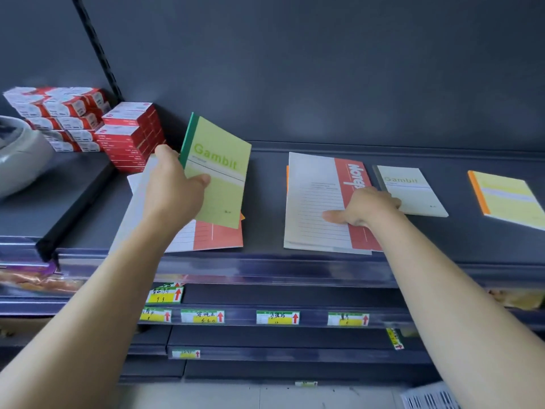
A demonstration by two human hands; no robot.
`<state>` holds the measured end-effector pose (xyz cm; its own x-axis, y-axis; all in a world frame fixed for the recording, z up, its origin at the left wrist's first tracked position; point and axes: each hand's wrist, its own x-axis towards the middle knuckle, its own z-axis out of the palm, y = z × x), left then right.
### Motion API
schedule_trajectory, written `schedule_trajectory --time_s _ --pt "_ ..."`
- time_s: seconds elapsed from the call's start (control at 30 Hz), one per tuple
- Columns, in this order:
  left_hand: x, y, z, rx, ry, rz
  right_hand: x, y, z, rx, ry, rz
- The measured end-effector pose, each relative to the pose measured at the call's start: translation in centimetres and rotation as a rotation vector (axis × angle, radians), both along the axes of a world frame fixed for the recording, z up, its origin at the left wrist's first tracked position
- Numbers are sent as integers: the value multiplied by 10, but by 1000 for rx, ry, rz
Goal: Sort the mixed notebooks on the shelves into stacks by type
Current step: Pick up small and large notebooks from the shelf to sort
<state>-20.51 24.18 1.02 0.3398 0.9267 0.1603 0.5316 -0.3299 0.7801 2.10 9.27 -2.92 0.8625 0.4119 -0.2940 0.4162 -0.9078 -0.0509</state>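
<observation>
Right now the person stands facing a dark shelf [265,156], both bare arms stretched out over it. The left hand [174,184] pinches a green Gambit notebook [219,172] near its dark green spine, thumb across the front cover and fingers hidden behind it, so the book is lifted and tilted off the shelf. Under it lies a red-and-white notebook [218,236], flat at the shelf's front edge, with a sliver of orange showing at its right side. The right hand [365,206] rests palm down on a red-and-white stack [315,196] in the middle of the shelf, thumb stretched out to the left over the lined white part and the fingers reaching right across the red strip. The fingertips come to the near edge of a pale Gambit notebook [413,190] lying just beside that stack; whether they catch hold of it I cannot tell. Well apart to the right lies a yellow notebook [507,199] with an orange spine, flat on the shelf. At the left end, against the back panel, stand piled red boxes [132,134], with more of them [59,113] on the next shelf along, beside a rounded grey object [20,154]. Lower shelf rails carry green-and-yellow price labels [277,317] with red arrows.
</observation>
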Motion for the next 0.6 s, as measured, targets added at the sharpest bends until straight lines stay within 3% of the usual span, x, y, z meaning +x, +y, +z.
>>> schedule_trajectory --time_s 0.17,0.33,0.6 --pt "23 -26 -1 -10 -53 -62 15 -14 8 114 32 -66" --pt "42 -37 -2 -80 -121 -99 22 -24 7 485 4 -125" --pt "67 -64 7 -26 -217 -38 30 -58 49 824 -110 17"
